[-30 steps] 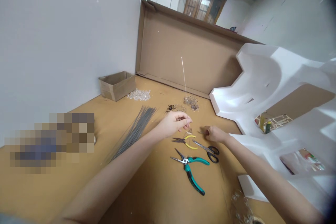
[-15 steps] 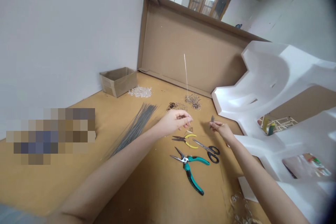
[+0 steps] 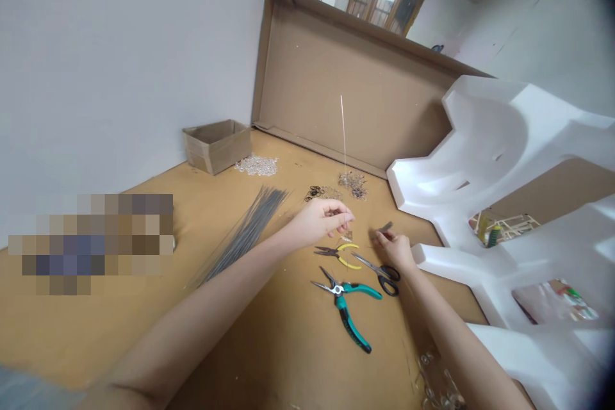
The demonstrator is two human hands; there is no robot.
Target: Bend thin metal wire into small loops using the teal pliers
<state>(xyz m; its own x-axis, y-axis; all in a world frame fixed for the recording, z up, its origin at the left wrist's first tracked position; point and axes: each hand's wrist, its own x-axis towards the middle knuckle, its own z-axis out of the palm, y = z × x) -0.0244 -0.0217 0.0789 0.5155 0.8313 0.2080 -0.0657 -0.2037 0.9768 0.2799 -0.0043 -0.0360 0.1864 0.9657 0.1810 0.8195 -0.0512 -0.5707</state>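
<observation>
Above the middle of the tabletop point(image 3: 269, 339), a thin wire point(image 3: 343, 134) stands nearly upright over the left hand point(image 3: 346, 218), whose thumb and fingertips are pinched together on its lower end; the contact itself is too small to make out. Just to the right, the right hand point(image 3: 383, 236) has its thumb and fingers clamped on a small grey piece point(image 3: 385, 227).

Nearest below the hands lie the yellow pliers point(image 3: 354, 264), jaws parted, with the scissors point(image 3: 389, 285) beside their handles, below the right hand. Nearer the person are the green pliers point(image 3: 352, 327), also with parted jaws. Beyond the left hand are black rings point(image 3: 316, 192) and a pile of metal bits point(image 3: 354, 182). Left of that hand lies a bundle of grey wires point(image 3: 257, 224). Farther back, clear pieces point(image 3: 258, 166) lie beside an open box point(image 3: 218, 152). White foam point(image 3: 480, 128) stands at the right, next to a large cardboard tray point(image 3: 355, 70) on its side behind everything.
</observation>
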